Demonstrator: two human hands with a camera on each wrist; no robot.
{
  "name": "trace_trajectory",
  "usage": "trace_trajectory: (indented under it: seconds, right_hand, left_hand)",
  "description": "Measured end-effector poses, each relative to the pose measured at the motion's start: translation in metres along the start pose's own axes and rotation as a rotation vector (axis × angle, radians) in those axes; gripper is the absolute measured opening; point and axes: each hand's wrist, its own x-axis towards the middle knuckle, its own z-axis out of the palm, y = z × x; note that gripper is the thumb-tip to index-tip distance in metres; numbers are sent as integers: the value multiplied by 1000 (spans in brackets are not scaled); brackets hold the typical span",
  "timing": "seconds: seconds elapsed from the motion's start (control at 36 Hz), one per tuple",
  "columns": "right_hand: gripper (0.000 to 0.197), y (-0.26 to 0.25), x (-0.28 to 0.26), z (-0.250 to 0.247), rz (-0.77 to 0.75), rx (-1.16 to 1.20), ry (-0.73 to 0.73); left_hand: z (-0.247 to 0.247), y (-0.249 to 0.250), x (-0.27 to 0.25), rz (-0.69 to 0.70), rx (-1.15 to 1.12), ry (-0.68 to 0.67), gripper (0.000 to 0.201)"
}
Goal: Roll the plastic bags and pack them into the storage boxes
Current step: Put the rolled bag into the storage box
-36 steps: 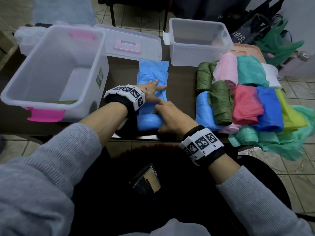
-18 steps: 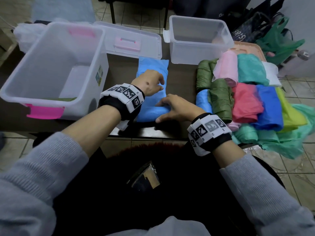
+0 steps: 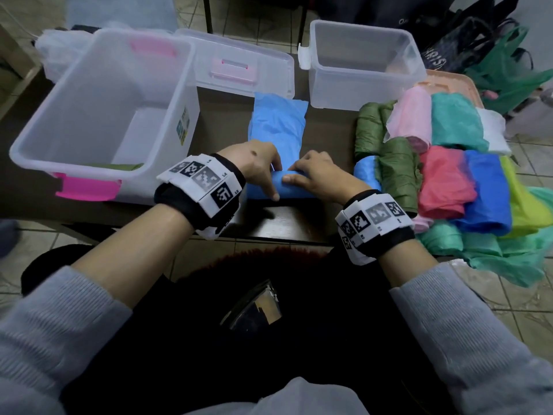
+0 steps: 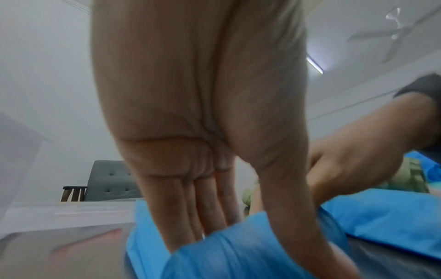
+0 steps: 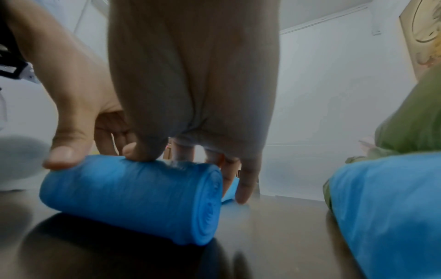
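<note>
Thin crinkly light blue bag [image 3: 278,127] on the dark glossy tabletop [image 3: 287,223], near end a tight cylinder, axis 9-to-3, flat tail toward 12. Left hand [image 3: 254,163] and right hand [image 3: 317,175] both grip the roll, fingers curled over it.

Both my hands sit on the half-rolled bag [image 3: 278,187], left hand [image 3: 254,163] and right hand [image 3: 317,175] side by side, fingers [image 5: 143,149] on its top. Beyond the fingers its flat part runs toward the small box [image 3: 362,85]. Left of my left fingers stands the big box [image 3: 59,166], its lid [image 3: 239,64] behind. Right of my right fingers lies the pile of bags [image 3: 443,175], all on the surface [image 3: 284,223].
</note>
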Motion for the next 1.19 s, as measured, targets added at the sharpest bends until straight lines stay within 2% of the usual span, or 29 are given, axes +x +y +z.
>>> trace_trajectory:
  seconds: [0.11, 0.25, 0.36, 0.42, 0.47, 0.56, 0.61, 0.72, 0.86, 0.94, 1.08, 1.19]
  right_hand:
    - [45, -5, 1, 3, 29, -39, 61]
    - [41, -10, 3, 13, 45, 147, 193]
    - [32, -14, -2, 14, -11, -144, 340]
    - [25, -17, -7, 15, -51, -224, 354]
    - [26, -18, -13, 17, -76, -218, 322]
    - [48, -17, -22, 18, -104, -185, 240]
    - [55, -16, -24, 19, -118, -203, 213]
    - [55, -16, -23, 24, -125, -231, 212]
    - [51, -15, -17, 25, -104, -301, 210]
    - [50, -15, -14, 18, -87, -298, 148]
    - [51, -14, -6, 0, -55, -205, -3]
    - [43, -9, -1, -16, -50, -59, -144]
  left_hand:
    - [10, -1, 4, -7, 3, 60, 63]
    - [10, -2, 12, -44, 19, 36, 58]
    - [4, -3, 21, -79, 35, -15, 57]
    - [1, -3, 25, -93, 51, -46, 56]
    - [-3, -3, 28, -98, 71, -77, 51]
    - [-10, -2, 29, -126, 124, -113, 45]
    - [-13, -2, 32, -141, 137, -125, 49]
    - [-13, -3, 36, -189, 157, -108, 72]
    - [-14, -7, 32, -136, 104, -133, 56]
    - [-14, -11, 30, -120, 68, -126, 59]
    - [-13, -12, 24, -52, -24, -4, 54]
    - [-8, -12, 20, -4, -49, 83, 44]
